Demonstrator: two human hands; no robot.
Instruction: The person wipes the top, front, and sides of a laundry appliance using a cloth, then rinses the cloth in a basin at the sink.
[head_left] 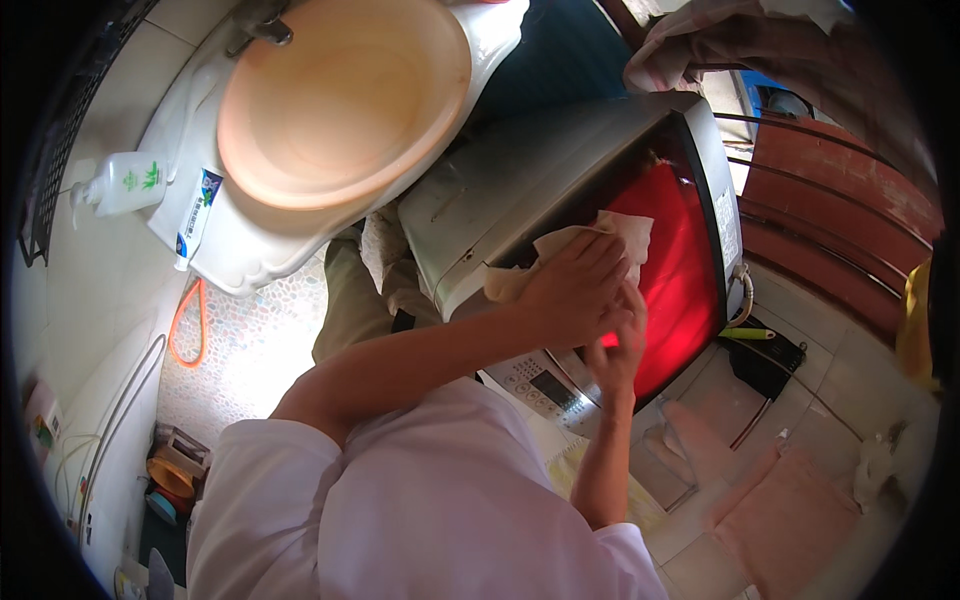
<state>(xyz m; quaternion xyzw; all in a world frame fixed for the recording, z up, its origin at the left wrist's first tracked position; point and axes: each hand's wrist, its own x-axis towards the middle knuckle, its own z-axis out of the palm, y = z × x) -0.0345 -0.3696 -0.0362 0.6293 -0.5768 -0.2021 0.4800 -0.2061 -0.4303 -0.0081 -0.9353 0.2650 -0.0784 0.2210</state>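
A grey appliance [480, 190] with buttons and a small display on its front panel [550, 390] has a glossy red top section [675, 280] in a dark frame. My left hand [575, 280] rests over a folded cream cloth [625, 230] on this top, its fingers together and pressed onto the cloth. Just below it, my right hand [615, 340] has curled fingers at the cloth's lower edge, partly hidden behind my left hand, so what they grip is unclear.
A peach basin [340, 110] in a white counter holds the upper left, with a pump bottle [125, 185] and toothpaste tube [195, 220] beside it. My legs [350, 300] stand below. Red wooden panels [820, 190] line the right; pink cloths [780, 510] lie at lower right.
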